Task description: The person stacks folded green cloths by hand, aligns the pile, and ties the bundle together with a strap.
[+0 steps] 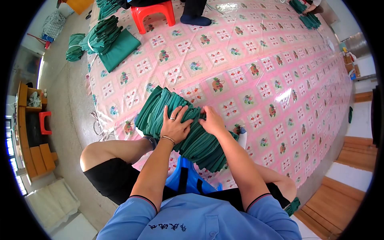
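Note:
A long row of folded green cloths (160, 110), packed on edge, lies in front of me between my legs. My left hand (176, 124) rests on top of the row with its fingers apart; it wears a ring and a bracelet. Close to its right, my right hand (212, 120) has thumb and fingers bent together at the far edge of the cloths, pinching a fold. The cloths under my palms are hidden. Something white shows beneath each end of the row.
A pink patterned sheet (256, 80) covers the floor. More green bundles (102, 36) lie at the far left beside a red stool (154, 16) and another person's foot (195, 20). At the far right, a person's hands (311, 8) touch green cloth. I sit over a blue stool (184, 176).

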`<action>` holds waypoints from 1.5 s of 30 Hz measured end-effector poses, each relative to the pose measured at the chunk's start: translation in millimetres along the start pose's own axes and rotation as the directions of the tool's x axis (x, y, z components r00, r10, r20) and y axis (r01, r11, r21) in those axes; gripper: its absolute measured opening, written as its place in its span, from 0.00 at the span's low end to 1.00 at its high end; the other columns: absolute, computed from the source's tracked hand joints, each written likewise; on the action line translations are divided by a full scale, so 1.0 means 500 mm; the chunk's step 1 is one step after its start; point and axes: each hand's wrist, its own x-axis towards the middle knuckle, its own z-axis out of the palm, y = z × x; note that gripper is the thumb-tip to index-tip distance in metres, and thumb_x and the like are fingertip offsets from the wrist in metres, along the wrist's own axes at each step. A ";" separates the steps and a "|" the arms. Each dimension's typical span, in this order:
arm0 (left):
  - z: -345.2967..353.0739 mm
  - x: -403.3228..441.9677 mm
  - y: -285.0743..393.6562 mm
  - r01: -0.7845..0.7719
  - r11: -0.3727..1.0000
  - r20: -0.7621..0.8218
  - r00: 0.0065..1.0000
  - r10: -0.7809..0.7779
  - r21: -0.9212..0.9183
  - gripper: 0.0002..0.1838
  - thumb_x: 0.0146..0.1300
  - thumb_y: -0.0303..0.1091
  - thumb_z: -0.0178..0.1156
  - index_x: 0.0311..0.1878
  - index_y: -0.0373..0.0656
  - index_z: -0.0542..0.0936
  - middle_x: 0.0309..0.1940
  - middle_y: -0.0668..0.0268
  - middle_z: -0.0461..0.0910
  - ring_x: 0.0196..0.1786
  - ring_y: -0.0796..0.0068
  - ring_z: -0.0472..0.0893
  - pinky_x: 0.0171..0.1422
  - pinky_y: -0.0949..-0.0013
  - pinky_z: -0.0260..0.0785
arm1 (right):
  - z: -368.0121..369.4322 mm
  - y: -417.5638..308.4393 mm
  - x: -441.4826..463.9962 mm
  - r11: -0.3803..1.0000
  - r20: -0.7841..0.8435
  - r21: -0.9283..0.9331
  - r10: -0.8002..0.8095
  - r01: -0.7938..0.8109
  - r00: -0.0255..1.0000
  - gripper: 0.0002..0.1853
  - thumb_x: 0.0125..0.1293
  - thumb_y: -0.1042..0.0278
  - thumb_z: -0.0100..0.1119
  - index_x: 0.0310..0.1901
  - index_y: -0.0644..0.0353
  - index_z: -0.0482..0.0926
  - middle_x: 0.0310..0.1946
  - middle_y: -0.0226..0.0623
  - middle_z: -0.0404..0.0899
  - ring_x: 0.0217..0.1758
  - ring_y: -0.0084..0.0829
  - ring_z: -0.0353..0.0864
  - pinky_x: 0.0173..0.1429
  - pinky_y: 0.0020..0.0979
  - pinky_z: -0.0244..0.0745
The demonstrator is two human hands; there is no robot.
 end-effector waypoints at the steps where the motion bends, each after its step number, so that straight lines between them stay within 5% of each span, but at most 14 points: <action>1: 0.000 0.000 -0.003 -0.003 1.000 0.002 1.000 0.003 0.006 0.10 0.56 0.41 0.64 0.41 0.65 0.87 0.67 0.69 0.68 0.71 0.64 0.63 0.77 0.31 0.41 | 0.002 0.004 0.006 1.000 -0.004 -0.021 -0.019 0.018 1.000 0.23 0.58 0.62 0.64 0.56 0.53 0.73 0.55 0.41 0.74 0.62 0.47 0.72 0.61 0.48 0.71; 6: -0.002 -0.001 0.001 -0.005 1.000 0.007 1.000 0.005 0.028 0.10 0.57 0.41 0.63 0.42 0.64 0.86 0.67 0.71 0.68 0.72 0.66 0.62 0.75 0.27 0.41 | -0.001 0.000 0.018 0.980 0.106 -0.199 0.009 0.012 0.994 0.29 0.59 0.57 0.60 0.63 0.51 0.69 0.62 0.45 0.69 0.66 0.49 0.69 0.65 0.47 0.69; 9: -0.003 0.000 -0.001 -0.014 0.999 0.017 1.000 0.013 0.050 0.11 0.56 0.41 0.64 0.44 0.66 0.86 0.67 0.70 0.68 0.71 0.65 0.62 0.76 0.27 0.39 | 0.010 0.024 0.008 0.980 -0.006 -0.192 -0.059 0.057 0.998 0.29 0.58 0.55 0.59 0.62 0.50 0.69 0.63 0.45 0.69 0.66 0.48 0.68 0.64 0.46 0.71; 16: -0.015 0.007 -0.012 -0.079 0.997 0.078 0.994 0.077 0.025 0.13 0.57 0.42 0.64 0.46 0.67 0.85 0.66 0.70 0.68 0.71 0.65 0.62 0.77 0.31 0.40 | -0.008 0.026 -0.033 0.972 -0.082 -0.186 -0.160 0.142 0.984 0.21 0.57 0.57 0.61 0.51 0.56 0.77 0.53 0.43 0.75 0.55 0.48 0.77 0.57 0.47 0.74; 20: -0.019 0.005 -0.012 -0.152 0.988 0.068 0.986 0.153 -0.032 0.19 0.61 0.43 0.63 0.57 0.65 0.79 0.64 0.71 0.70 0.71 0.65 0.63 0.78 0.37 0.44 | 0.002 0.043 -0.040 0.958 -0.172 -0.196 -0.246 0.211 0.954 0.18 0.58 0.57 0.62 0.47 0.56 0.79 0.49 0.41 0.77 0.50 0.46 0.79 0.52 0.47 0.74; 30: -0.001 0.001 -0.020 -0.107 0.992 -0.001 0.994 0.107 -0.062 0.13 0.61 0.35 0.62 0.50 0.53 0.78 0.61 0.71 0.72 0.69 0.67 0.66 0.79 0.41 0.45 | 0.008 0.047 -0.032 0.964 -0.167 -0.184 -0.223 0.192 0.960 0.17 0.62 0.60 0.61 0.52 0.51 0.77 0.50 0.39 0.76 0.49 0.45 0.79 0.50 0.46 0.74; 36: 0.001 0.003 -0.021 -0.082 0.994 -0.005 0.997 0.082 -0.074 0.15 0.58 0.39 0.65 0.49 0.53 0.78 0.61 0.70 0.72 0.68 0.66 0.67 0.78 0.41 0.46 | -0.003 0.025 -0.040 0.934 -0.247 -0.143 -0.353 0.327 0.902 0.18 0.60 0.67 0.62 0.53 0.45 0.76 0.52 0.38 0.74 0.51 0.45 0.78 0.52 0.45 0.74; 45: -0.010 0.009 -0.019 -0.041 0.996 0.028 0.999 0.043 -0.079 0.19 0.54 0.45 0.69 0.48 0.53 0.78 0.61 0.71 0.72 0.69 0.67 0.66 0.78 0.41 0.44 | 0.003 0.042 -0.038 0.892 -0.238 -0.221 -0.442 0.395 0.865 0.14 0.56 0.67 0.65 0.44 0.52 0.78 0.53 0.38 0.73 0.54 0.44 0.75 0.53 0.45 0.73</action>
